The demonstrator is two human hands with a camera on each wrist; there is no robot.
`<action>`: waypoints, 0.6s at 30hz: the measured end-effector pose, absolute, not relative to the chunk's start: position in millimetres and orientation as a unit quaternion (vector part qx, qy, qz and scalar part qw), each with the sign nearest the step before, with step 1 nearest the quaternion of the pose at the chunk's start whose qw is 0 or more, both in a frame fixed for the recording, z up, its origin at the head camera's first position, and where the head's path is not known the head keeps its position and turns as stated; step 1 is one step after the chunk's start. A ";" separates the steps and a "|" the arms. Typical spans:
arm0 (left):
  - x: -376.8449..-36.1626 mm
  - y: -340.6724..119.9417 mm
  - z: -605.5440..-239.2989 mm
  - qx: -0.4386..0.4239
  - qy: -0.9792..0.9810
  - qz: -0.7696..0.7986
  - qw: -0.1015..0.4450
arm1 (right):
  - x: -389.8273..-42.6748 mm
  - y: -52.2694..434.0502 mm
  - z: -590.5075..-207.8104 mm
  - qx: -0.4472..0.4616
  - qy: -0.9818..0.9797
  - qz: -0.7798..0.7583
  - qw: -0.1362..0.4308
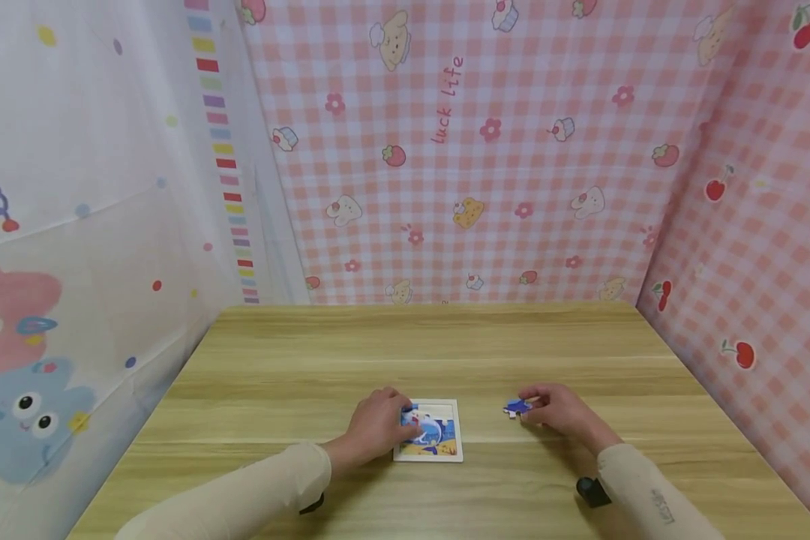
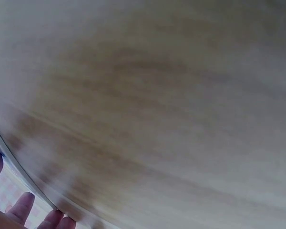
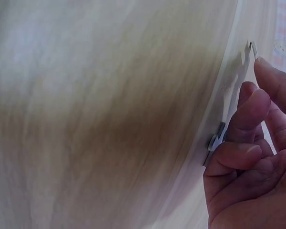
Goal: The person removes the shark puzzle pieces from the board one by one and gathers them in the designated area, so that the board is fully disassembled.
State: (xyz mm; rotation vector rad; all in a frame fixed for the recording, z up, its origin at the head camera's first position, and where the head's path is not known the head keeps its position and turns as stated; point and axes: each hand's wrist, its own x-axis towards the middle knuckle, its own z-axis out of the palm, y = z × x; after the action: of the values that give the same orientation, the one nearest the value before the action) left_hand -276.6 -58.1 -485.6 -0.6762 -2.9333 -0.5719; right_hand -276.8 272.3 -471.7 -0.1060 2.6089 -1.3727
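So the left hand (image 1: 376, 426) is resting on the left edge of the puzzle (image 1: 433, 433), fingers curled over its top-left corner, near the front middle of the tabletop (image 1: 418, 345). The right hand (image 1: 559, 410) is off to the right of the puzzle, pinching a loose blue piece (image 1: 516, 408) in its fingertips (image 3: 248, 112), low over the wood.

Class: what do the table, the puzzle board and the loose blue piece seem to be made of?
Table: wood or wood-look laminate, matte, visible grain. Puzzle board: probably printed card, thin with a white border. Blue piece: likely the same card, flat and thin-edged.
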 end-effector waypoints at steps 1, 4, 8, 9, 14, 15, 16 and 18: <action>-276.6 -58.2 -485.8 -0.221 -0.957 -0.186 0.039 | -277.2 273.1 -471.9 -0.033 0.882 -0.461 0.098; -276.7 -58.6 -486.6 -0.223 -0.956 -0.187 0.041 | -277.4 274.7 -470.8 -0.025 0.888 -0.449 0.102; -276.4 -59.8 -487.1 -0.225 -0.955 -0.191 0.040 | -276.3 274.9 -467.9 -0.015 0.896 -0.432 0.105; -276.2 -60.1 -487.2 -0.225 -0.954 -0.192 0.038 | -276.1 274.8 -467.3 -0.014 0.897 -0.429 0.106; -275.3 -62.1 -487.5 -0.230 -0.951 -0.205 0.035 | -274.1 275.1 -464.4 -0.021 0.905 -0.414 0.099; -275.1 -62.7 -487.4 -0.231 -0.950 -0.207 0.035 | -273.6 275.2 -463.6 -0.023 0.906 -0.411 0.097; -274.9 -63.5 -487.2 -0.233 -0.949 -0.209 0.036 | -273.3 275.4 -463.0 -0.026 0.907 -0.409 0.095; -274.5 -65.3 -486.9 -0.236 -0.948 -0.212 0.038 | -273.2 275.7 -462.0 -0.029 0.910 -0.403 0.091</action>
State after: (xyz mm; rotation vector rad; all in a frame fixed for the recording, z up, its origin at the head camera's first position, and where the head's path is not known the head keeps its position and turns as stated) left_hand -274.5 -65.3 -486.9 -0.7246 -2.9066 -0.6490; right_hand -273.2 275.7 -462.0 -0.0850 2.7053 -1.1975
